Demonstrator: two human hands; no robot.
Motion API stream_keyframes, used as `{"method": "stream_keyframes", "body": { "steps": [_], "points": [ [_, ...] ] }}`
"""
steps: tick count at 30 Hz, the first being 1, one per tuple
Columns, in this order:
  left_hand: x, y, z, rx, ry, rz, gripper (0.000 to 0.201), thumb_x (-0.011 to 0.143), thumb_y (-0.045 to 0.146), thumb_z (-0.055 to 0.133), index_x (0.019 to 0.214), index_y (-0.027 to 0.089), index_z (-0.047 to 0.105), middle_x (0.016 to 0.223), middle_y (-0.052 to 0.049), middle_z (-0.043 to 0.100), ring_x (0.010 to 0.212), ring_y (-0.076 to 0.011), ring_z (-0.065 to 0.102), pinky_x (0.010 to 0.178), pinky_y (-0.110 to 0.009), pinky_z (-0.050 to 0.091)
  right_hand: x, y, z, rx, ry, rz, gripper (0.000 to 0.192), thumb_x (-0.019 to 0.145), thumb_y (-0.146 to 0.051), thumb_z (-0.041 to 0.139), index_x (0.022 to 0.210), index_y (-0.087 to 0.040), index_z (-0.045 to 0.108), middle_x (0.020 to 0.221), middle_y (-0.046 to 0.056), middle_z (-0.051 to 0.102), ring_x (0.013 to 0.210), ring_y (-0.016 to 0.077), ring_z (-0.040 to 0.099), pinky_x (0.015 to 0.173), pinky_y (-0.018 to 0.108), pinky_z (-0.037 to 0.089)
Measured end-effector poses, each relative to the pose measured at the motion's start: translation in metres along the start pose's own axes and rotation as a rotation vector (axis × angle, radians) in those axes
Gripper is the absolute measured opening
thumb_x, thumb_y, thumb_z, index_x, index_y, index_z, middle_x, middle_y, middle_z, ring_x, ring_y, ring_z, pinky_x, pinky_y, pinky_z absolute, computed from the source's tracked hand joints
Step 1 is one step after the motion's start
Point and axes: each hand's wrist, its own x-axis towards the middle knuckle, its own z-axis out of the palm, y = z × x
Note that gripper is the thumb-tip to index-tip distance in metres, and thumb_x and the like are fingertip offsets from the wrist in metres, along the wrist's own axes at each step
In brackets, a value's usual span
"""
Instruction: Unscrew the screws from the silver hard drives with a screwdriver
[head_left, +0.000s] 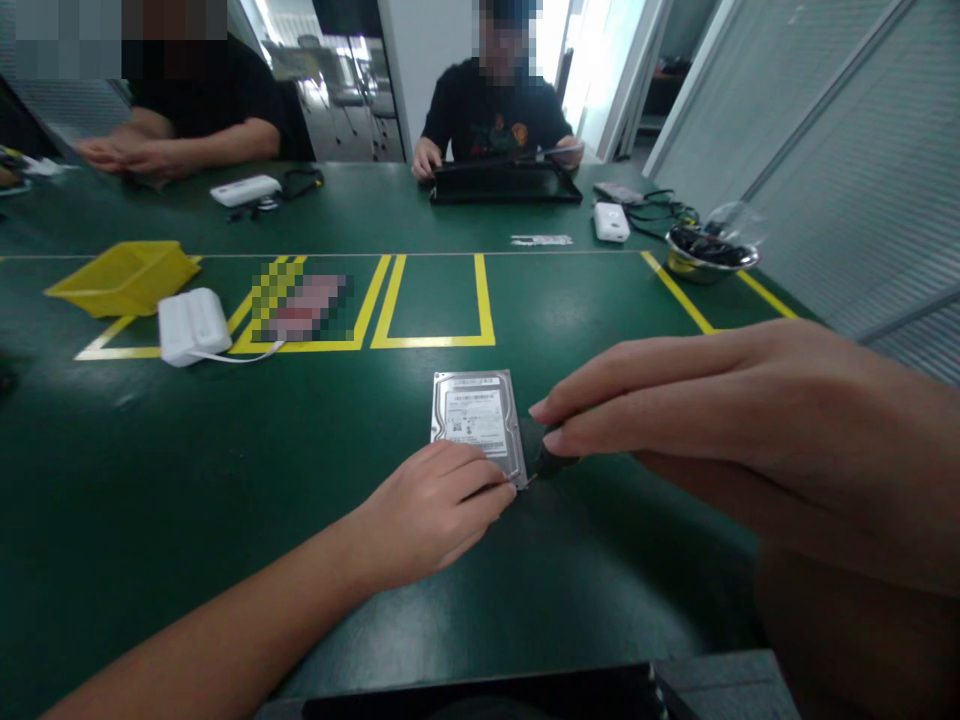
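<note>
1. While the left hand [435,510] lies over the near end of the hard drive [480,415], the right hand [727,410] hangs just to the right of the drive, its grip narrow and closed around a dark-handled screwdriver [553,460]
2. The hard drive lies flat on the green bench [300,490], its printed label facing up and its near end partly hidden by the left hand's fingers
3. The screwdriver slants down towards the drive, its thin tip at the near right corner; whether it touches cannot be told
4. The left hand's fingers are close together, the fingertips at that same corner of the drive; whether this grip pinches the edge cannot be told
5. Beyond the drive to the left, a white power adapter [191,325] stands with a white cable [238,358] running from it, and farther off is a yellow bin [112,288]
6. Beyond the drive to the right, a metal bowl [709,268] holds dark items
7. Straight beyond the drive, at the far side, a person [491,125] in a dark top has both hands at a black tray [506,188]
</note>
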Motion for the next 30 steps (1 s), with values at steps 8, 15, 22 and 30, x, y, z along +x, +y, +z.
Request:
{"method": "stream_keyframes", "body": {
  "steps": [8, 15, 22, 30],
  "points": [
    [-0.001, 0.000, 0.001, 0.000, -0.002, 0.000, 0.026, 0.093, 0.017, 0.056, 0.117, 0.015, 0.065, 0.104, -0.010, 0.070, 0.098, -0.0228, 0.064, 0.087, -0.040, 0.056, -0.001, 0.000, -0.001, -0.002, 0.003, 0.017, 0.037, 0.087, 0.000, 0.044, 0.097, -0.018, 0.074, 0.111, 0.003, 0.073, 0.095, 0.0122, 0.069, 0.079, 0.018, 0.052],
    [-0.002, 0.000, 0.002, -0.008, -0.022, 0.000, 0.026, 0.093, 0.017, 0.057, 0.117, 0.015, 0.065, 0.107, -0.010, 0.069, 0.098, -0.0233, 0.063, 0.086, -0.041, 0.056, -0.001, 0.000, 0.000, -0.142, 0.026, 0.088, 0.025, 0.093, -0.013, 0.048, 0.100, -0.019, 0.072, 0.103, 0.005, 0.072, 0.085, 0.0136, 0.067, 0.071, 0.022, 0.048],
    [0.000, 0.002, 0.001, -0.006, -0.019, 0.002, 0.025, 0.092, 0.017, 0.058, 0.116, 0.014, 0.065, 0.107, -0.010, 0.069, 0.098, -0.0238, 0.063, 0.084, -0.041, 0.056, -0.001, -0.002, 0.006, -0.231, 0.049, 0.200, 0.012, 0.090, -0.027, 0.059, 0.092, -0.019, 0.068, 0.084, 0.002, 0.065, 0.068, 0.0125, 0.056, 0.059, 0.026, 0.035],
    [0.004, 0.004, 0.000, -0.015, 0.018, 0.011, 0.023, 0.091, 0.016, 0.060, 0.113, 0.014, 0.065, 0.103, -0.008, 0.070, 0.094, -0.0232, 0.063, 0.081, -0.040, 0.057, 0.005, -0.004, 0.018, -0.468, 0.153, 0.238, 0.027, 0.089, -0.039, 0.060, 0.071, -0.020, 0.052, 0.068, -0.001, 0.054, 0.055, 0.0117, 0.041, 0.054, 0.029, 0.020]
  ]
}}
